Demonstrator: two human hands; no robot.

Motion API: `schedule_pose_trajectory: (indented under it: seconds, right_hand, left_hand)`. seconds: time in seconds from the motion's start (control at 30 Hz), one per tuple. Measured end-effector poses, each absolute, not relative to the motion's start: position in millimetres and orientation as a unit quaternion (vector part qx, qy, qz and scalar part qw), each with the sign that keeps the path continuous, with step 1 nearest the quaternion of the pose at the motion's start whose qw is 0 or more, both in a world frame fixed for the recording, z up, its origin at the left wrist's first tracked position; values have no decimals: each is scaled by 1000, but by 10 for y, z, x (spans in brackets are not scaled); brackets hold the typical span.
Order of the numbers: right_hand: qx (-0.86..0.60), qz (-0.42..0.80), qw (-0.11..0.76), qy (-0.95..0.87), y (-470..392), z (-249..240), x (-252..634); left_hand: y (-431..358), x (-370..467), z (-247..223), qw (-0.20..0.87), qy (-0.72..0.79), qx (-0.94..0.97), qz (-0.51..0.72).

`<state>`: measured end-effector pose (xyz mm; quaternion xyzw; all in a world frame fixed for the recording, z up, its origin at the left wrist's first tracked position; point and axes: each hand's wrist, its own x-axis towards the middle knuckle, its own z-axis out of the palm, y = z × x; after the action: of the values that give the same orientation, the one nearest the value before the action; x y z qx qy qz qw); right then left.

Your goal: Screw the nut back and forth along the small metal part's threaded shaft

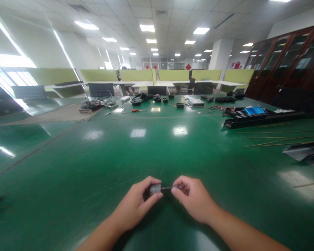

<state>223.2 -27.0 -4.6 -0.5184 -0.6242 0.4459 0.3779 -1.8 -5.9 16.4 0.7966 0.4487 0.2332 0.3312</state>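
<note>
Green tabletop (136, 153) gleams under office lights (147, 28); left fingers (149, 181) grip a grey cylinder (155, 189), right fingers (183, 180) a rod (166, 188).

Left hand (139, 199) and right hand (195, 197) face each other, fingertips near but apart. The left thumb and forefinger arch into a wide pinch; the right pinches more narrowly, fingers curled. Left forearm (104, 230) and right forearm (238, 225), bare, converge from below.
</note>
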Motion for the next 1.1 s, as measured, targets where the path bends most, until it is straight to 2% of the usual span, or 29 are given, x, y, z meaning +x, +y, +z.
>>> schedule_pose_trajectory:
  seconds: [0.93, 1.1]
  right_hand:
    - [-522, 445, 393, -612, -272, -45, 2238]
    - [-512, 454, 396, -612, -281, -65, 2232]
  left_hand:
    - [-10, -85, 212, 326, 456, 792, 242]
    - [98, -138, 185, 366, 509, 705, 332]
